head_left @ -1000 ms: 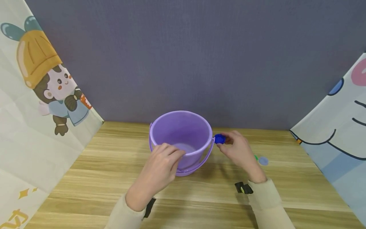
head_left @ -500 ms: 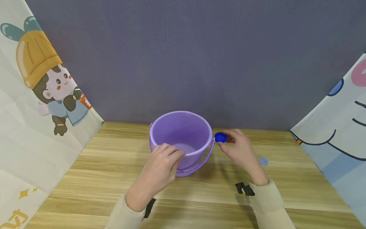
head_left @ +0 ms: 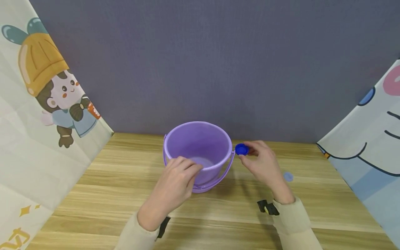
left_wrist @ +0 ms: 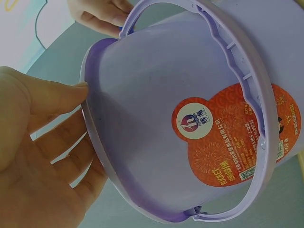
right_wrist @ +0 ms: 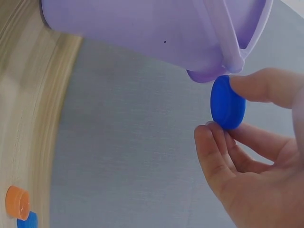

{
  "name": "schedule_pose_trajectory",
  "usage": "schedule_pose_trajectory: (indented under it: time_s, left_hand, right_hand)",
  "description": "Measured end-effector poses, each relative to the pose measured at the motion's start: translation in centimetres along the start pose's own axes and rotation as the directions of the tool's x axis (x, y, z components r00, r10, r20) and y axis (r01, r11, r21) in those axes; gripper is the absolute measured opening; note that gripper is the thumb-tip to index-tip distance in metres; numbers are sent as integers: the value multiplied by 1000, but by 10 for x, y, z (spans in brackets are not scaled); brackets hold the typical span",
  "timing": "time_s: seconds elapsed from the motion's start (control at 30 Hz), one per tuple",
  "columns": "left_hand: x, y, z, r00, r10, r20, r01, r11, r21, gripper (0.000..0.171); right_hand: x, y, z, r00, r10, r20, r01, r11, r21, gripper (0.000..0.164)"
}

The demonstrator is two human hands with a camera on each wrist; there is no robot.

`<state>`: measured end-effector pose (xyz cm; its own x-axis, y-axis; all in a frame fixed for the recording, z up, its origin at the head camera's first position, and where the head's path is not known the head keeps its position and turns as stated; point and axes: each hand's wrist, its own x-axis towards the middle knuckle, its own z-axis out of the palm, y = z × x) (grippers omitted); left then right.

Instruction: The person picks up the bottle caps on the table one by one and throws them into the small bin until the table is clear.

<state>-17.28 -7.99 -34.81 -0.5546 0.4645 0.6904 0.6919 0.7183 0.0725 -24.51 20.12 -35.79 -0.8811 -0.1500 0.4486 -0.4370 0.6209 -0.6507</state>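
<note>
A purple bucket [head_left: 215, 170] stands upright on the table, its handle [left_wrist: 266, 128] hanging down on the near side. My left hand [head_left: 176, 177] grips the near rim; in the left wrist view the thumb [left_wrist: 61, 97] lies on the outer side and the other fingers reach behind the rim. To the right of the bucket, my right hand [head_left: 260, 165] pinches a blue bottle cap [head_left: 242, 149] between thumb and fingers. The right wrist view shows the cap [right_wrist: 227, 102] held just off the bucket's rim, beside the handle joint.
A pale translucent disc [head_left: 288, 176] lies on the wooden table [head_left: 125, 180] right of my right wrist. An orange cap [right_wrist: 17, 203] and another blue cap [right_wrist: 28, 221] lie on the table in the right wrist view. A grey wall [head_left: 200, 62] rises behind the bucket.
My right hand has shifted slightly right and up in view with the blue bottle cap. A green bit near the disc is now hidden by the right arm. The left hand and bucket stay put.
</note>
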Motion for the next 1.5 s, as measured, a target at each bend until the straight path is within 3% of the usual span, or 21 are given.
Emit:
schedule_pose_trajectory:
  time_s: [1.0, 1.5]
  left_hand:
    - [-9, -1, -6, 1000, 25, -10, -25, 1000, -3, 18]
    - [-13, -2, -8, 999, 35, -8, -35, 999, -12, 17]
  right_hand:
    - [-14, -23, 3, 995, -42, -90, 51, 994, 95, 44]
    - [-22, -36, 8, 983, -107, -148, 129, 980, 149, 43]
